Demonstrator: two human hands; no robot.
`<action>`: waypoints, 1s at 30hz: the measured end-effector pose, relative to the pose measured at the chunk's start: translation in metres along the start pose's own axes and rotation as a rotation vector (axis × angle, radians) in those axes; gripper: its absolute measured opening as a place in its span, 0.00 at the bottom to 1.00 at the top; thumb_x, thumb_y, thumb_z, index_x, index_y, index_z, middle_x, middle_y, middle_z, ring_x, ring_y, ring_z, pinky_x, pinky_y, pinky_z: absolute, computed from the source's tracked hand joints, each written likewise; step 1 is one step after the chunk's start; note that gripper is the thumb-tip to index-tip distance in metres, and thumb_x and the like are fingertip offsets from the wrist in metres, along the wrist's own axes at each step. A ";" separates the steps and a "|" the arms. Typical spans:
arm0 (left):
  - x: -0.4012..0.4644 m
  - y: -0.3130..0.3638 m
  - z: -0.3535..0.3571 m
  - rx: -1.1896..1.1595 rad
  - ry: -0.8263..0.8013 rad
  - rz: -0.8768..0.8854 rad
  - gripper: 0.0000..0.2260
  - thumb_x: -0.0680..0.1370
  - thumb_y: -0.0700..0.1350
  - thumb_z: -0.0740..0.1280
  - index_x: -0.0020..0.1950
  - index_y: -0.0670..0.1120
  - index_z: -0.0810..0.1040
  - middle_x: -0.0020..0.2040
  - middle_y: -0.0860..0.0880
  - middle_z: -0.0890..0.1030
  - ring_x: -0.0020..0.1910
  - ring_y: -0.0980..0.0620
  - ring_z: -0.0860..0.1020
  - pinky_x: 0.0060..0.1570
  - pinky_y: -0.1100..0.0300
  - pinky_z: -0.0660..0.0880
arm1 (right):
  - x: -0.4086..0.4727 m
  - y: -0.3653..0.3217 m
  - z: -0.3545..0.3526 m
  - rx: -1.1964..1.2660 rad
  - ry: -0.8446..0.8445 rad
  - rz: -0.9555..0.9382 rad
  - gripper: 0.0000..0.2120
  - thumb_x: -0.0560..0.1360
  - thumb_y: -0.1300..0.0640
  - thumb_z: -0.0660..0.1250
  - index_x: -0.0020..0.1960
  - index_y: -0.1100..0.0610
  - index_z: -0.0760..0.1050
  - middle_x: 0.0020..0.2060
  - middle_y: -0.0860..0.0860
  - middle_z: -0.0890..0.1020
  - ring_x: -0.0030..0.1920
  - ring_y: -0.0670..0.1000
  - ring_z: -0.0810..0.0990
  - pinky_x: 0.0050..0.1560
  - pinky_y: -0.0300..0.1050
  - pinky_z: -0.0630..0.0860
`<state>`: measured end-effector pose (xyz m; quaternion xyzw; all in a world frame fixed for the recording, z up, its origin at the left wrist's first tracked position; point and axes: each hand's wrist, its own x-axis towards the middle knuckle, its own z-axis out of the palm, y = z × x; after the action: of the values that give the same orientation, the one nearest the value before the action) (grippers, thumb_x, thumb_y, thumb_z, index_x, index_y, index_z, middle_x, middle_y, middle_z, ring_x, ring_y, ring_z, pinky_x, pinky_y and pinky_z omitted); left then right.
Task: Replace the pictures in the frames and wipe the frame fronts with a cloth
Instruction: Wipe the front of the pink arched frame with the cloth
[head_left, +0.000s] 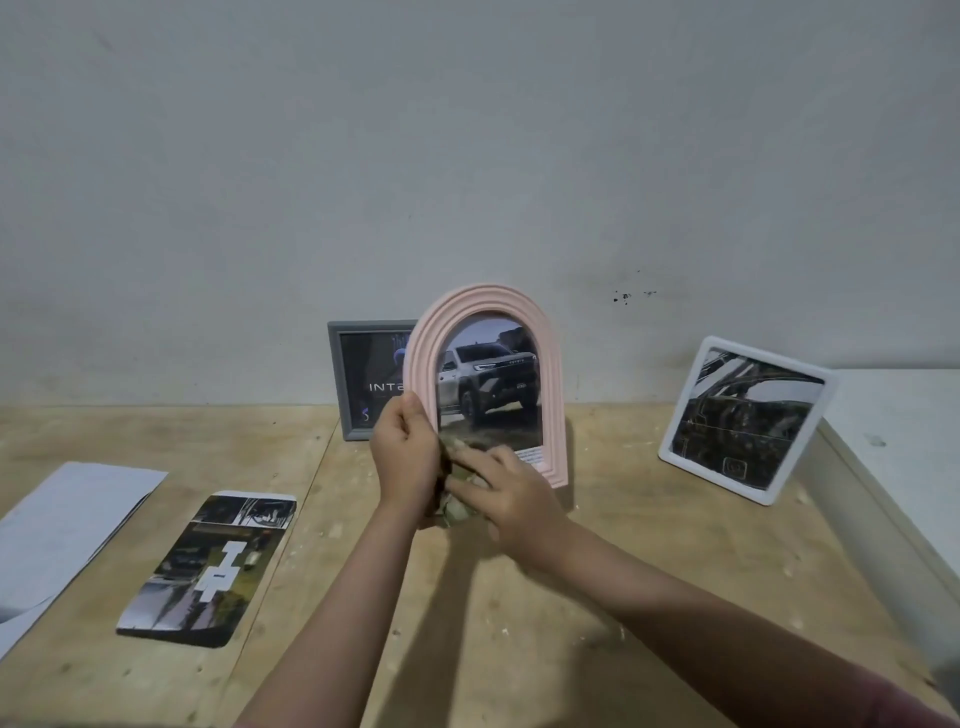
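Mid-table, pink frame (485, 384) held upright off the top; left hand (404, 462) grips its left edge, right hand (511, 499) presses cloth (457, 506) w/ fingers on glass front. Risk: one-sided grip, hard wiping could twist frame loose, drop it.

A worn plywood tabletop (649, 561), scuffed and flecked with pale marks, runs up to a plain grey-white wall (467, 156). A small cluster of dark specks (626, 297) dots the wall just above the table line, right of centre. Beside the table's right edge sits a lower white surface (909, 441), itself carrying a faint smudge.
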<state>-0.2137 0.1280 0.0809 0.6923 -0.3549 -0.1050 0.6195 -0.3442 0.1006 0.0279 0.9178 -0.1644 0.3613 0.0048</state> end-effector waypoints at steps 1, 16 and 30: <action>0.001 0.001 0.000 -0.012 0.009 0.000 0.18 0.83 0.46 0.54 0.33 0.45 0.63 0.29 0.49 0.65 0.29 0.52 0.63 0.30 0.59 0.60 | -0.008 0.005 0.004 -0.053 0.007 -0.008 0.16 0.69 0.63 0.67 0.56 0.54 0.78 0.59 0.53 0.78 0.43 0.56 0.74 0.37 0.45 0.74; -0.014 0.015 -0.001 0.055 0.007 0.258 0.17 0.79 0.50 0.56 0.36 0.40 0.70 0.27 0.52 0.69 0.26 0.53 0.66 0.28 0.55 0.62 | -0.007 0.005 -0.014 -0.154 0.077 0.099 0.14 0.69 0.60 0.64 0.53 0.53 0.79 0.51 0.57 0.78 0.46 0.58 0.75 0.42 0.48 0.72; -0.018 0.019 -0.009 0.073 -0.030 0.309 0.18 0.80 0.50 0.56 0.36 0.39 0.69 0.27 0.50 0.68 0.26 0.52 0.65 0.27 0.58 0.60 | 0.078 0.052 -0.081 0.084 0.476 0.424 0.33 0.65 0.77 0.55 0.69 0.61 0.68 0.66 0.63 0.69 0.66 0.61 0.68 0.69 0.46 0.66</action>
<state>-0.2277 0.1467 0.0952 0.6498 -0.4699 -0.0058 0.5975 -0.3602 0.0386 0.1337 0.7522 -0.3315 0.5652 -0.0701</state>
